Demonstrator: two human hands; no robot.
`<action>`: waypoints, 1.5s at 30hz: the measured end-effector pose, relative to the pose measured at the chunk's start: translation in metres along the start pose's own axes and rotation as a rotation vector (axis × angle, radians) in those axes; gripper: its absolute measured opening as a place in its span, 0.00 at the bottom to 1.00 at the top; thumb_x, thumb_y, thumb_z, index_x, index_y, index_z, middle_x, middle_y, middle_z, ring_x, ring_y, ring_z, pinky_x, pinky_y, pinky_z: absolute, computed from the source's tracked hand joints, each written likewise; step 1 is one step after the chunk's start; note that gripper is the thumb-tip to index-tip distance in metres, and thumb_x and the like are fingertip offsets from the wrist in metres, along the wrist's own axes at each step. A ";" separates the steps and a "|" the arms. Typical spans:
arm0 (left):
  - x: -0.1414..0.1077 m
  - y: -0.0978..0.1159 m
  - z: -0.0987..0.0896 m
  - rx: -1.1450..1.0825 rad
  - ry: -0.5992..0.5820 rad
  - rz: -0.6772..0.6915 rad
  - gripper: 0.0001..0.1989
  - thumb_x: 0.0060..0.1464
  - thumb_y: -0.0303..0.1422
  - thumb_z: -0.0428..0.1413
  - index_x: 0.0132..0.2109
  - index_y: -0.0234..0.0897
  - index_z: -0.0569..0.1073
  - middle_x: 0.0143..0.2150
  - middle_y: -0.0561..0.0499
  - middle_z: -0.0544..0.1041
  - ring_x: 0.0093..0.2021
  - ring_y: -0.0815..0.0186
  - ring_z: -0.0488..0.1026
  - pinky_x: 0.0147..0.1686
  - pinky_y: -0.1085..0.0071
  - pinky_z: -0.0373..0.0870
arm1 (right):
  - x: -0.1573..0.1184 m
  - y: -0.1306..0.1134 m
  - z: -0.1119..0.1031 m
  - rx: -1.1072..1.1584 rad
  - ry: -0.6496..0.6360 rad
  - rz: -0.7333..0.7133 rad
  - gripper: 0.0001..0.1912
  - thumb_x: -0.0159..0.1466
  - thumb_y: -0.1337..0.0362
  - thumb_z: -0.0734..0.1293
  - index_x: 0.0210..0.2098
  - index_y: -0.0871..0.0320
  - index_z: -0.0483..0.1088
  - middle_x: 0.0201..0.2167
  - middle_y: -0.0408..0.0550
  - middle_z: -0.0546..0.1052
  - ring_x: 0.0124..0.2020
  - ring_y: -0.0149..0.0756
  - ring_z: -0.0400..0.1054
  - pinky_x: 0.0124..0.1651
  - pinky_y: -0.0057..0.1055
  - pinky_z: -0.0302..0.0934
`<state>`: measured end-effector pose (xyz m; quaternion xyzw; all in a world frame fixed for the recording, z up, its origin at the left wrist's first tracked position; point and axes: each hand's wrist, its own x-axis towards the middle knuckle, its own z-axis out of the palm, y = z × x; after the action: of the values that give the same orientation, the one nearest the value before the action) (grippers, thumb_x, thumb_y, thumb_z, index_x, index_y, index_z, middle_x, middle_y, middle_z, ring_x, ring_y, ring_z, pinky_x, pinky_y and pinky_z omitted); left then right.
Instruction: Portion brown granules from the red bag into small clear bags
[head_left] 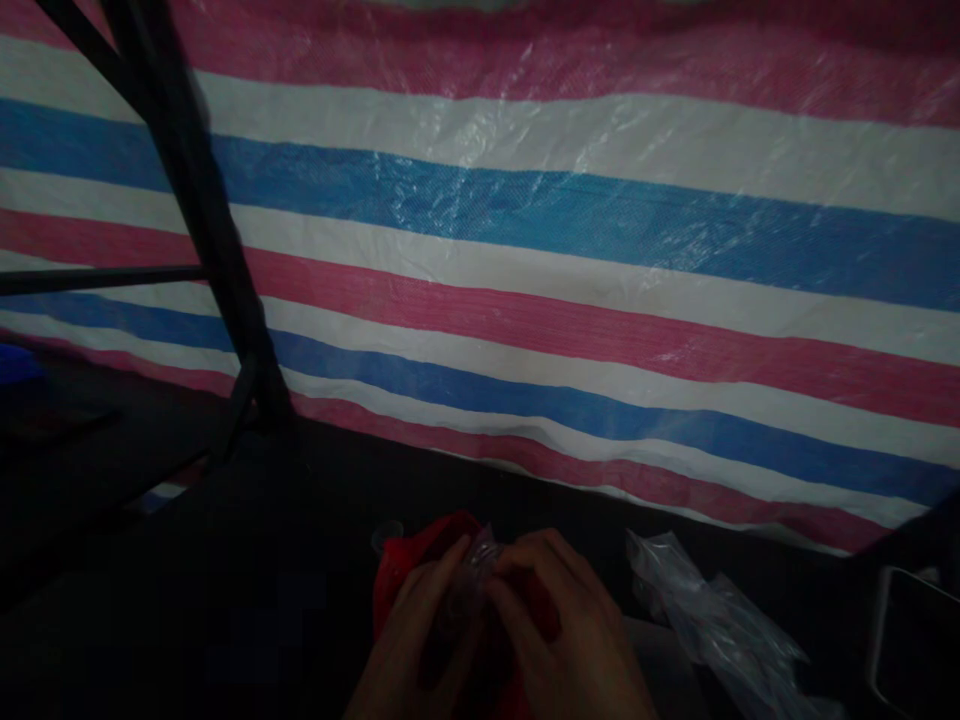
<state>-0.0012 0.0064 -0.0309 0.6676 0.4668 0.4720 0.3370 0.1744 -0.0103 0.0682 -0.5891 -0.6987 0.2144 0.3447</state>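
Both hands (491,625) w/ clear wrap (472,570); plastic bag (712,620) beside.

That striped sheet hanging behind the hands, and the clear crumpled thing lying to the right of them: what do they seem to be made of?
The striped sheet looks like woven plastic tarpaulin: a fine weave shows in the blue band, with glossy creases catching light. The clear crumpled thing seems to be thin plastic film, perhaps a bag: see-through, wrinkled, with pale glints. The dim light leaves both uncertain.

You can read no text, label, brand or number anywhere here; the scene is too dim.
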 end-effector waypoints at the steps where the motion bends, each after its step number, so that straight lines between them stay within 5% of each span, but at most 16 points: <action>1: 0.000 0.000 0.000 0.008 -0.008 0.012 0.26 0.68 0.39 0.58 0.70 0.55 0.71 0.67 0.49 0.79 0.65 0.56 0.78 0.63 0.62 0.77 | 0.000 0.001 0.001 0.008 -0.001 0.012 0.06 0.68 0.69 0.71 0.42 0.50 0.77 0.44 0.43 0.81 0.48 0.43 0.76 0.52 0.39 0.66; 7: -0.001 -0.003 -0.002 0.102 -0.002 0.112 0.22 0.67 0.35 0.58 0.65 0.57 0.77 0.65 0.51 0.82 0.65 0.56 0.78 0.62 0.65 0.77 | -0.001 0.010 0.005 0.000 0.105 -0.034 0.09 0.73 0.63 0.65 0.39 0.50 0.77 0.40 0.43 0.81 0.43 0.40 0.77 0.48 0.35 0.66; 11: 0.002 -0.012 -0.003 0.100 0.104 0.106 0.21 0.65 0.39 0.59 0.63 0.55 0.79 0.57 0.49 0.86 0.56 0.53 0.83 0.55 0.62 0.82 | -0.002 0.010 0.004 -0.034 0.187 -0.111 0.10 0.71 0.66 0.64 0.34 0.51 0.75 0.35 0.43 0.79 0.38 0.37 0.76 0.42 0.33 0.64; 14: 0.007 -0.017 -0.005 0.106 0.153 0.117 0.21 0.63 0.41 0.59 0.62 0.52 0.80 0.51 0.47 0.88 0.49 0.51 0.84 0.51 0.58 0.84 | -0.003 0.006 -0.001 -0.036 0.165 -0.147 0.10 0.69 0.68 0.65 0.33 0.51 0.75 0.35 0.41 0.80 0.39 0.36 0.76 0.43 0.31 0.64; 19: 0.007 -0.014 0.000 0.148 0.171 0.066 0.24 0.63 0.42 0.58 0.65 0.52 0.77 0.52 0.45 0.86 0.52 0.50 0.83 0.52 0.55 0.82 | -0.002 0.002 -0.009 0.000 0.145 -0.141 0.10 0.71 0.68 0.65 0.35 0.50 0.76 0.35 0.41 0.81 0.40 0.35 0.76 0.45 0.30 0.64; 24: 0.002 -0.010 0.000 0.141 0.179 0.052 0.23 0.65 0.41 0.57 0.66 0.54 0.75 0.60 0.48 0.82 0.58 0.52 0.81 0.57 0.57 0.80 | -0.002 0.014 -0.030 0.044 0.420 -0.025 0.13 0.73 0.58 0.63 0.35 0.51 0.76 0.32 0.42 0.81 0.35 0.38 0.76 0.40 0.30 0.67; 28: 0.001 -0.007 -0.020 0.291 0.192 0.121 0.20 0.68 0.39 0.56 0.64 0.53 0.75 0.60 0.47 0.80 0.60 0.53 0.78 0.58 0.58 0.78 | -0.010 0.061 -0.053 -0.074 0.582 0.194 0.17 0.68 0.49 0.63 0.32 0.51 0.76 0.31 0.48 0.83 0.34 0.45 0.78 0.41 0.37 0.69; 32: 0.004 -0.003 -0.035 0.482 0.330 0.180 0.18 0.68 0.39 0.55 0.62 0.48 0.74 0.59 0.44 0.78 0.61 0.49 0.73 0.62 0.48 0.72 | -0.022 0.112 -0.065 -0.249 0.463 0.435 0.22 0.65 0.46 0.59 0.33 0.52 0.78 0.37 0.59 0.86 0.41 0.58 0.81 0.46 0.49 0.70; 35: 0.008 -0.004 -0.038 0.605 0.411 0.120 0.21 0.66 0.42 0.54 0.62 0.40 0.73 0.59 0.37 0.76 0.62 0.41 0.72 0.63 0.36 0.66 | -0.027 0.123 -0.073 -0.383 0.485 0.525 0.26 0.63 0.44 0.58 0.38 0.54 0.81 0.44 0.65 0.85 0.48 0.67 0.79 0.52 0.59 0.68; 39: 0.013 -0.001 -0.041 0.513 0.279 -0.153 0.31 0.61 0.49 0.53 0.62 0.33 0.74 0.59 0.32 0.80 0.61 0.35 0.74 0.63 0.32 0.67 | -0.030 0.096 -0.074 -0.297 0.491 0.421 0.25 0.63 0.43 0.61 0.40 0.53 0.81 0.43 0.62 0.85 0.47 0.61 0.81 0.52 0.55 0.72; 42: 0.015 0.008 -0.039 0.296 0.181 -0.387 0.35 0.57 0.50 0.53 0.65 0.33 0.73 0.63 0.33 0.80 0.63 0.37 0.77 0.64 0.36 0.70 | -0.032 0.062 -0.053 -0.085 0.201 0.264 0.22 0.64 0.48 0.67 0.52 0.52 0.78 0.49 0.56 0.85 0.45 0.50 0.83 0.46 0.40 0.76; 45: 0.015 0.018 -0.035 0.053 0.190 -0.491 0.35 0.51 0.52 0.57 0.61 0.37 0.76 0.62 0.35 0.81 0.60 0.38 0.80 0.59 0.42 0.77 | -0.028 0.033 -0.021 -0.040 -0.131 0.137 0.37 0.57 0.61 0.76 0.66 0.51 0.70 0.59 0.55 0.81 0.52 0.48 0.82 0.48 0.34 0.75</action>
<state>-0.0275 0.0152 0.0012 0.4957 0.6567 0.4241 0.3784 0.2143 -0.0324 0.0525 -0.6269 -0.6820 0.2613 0.2712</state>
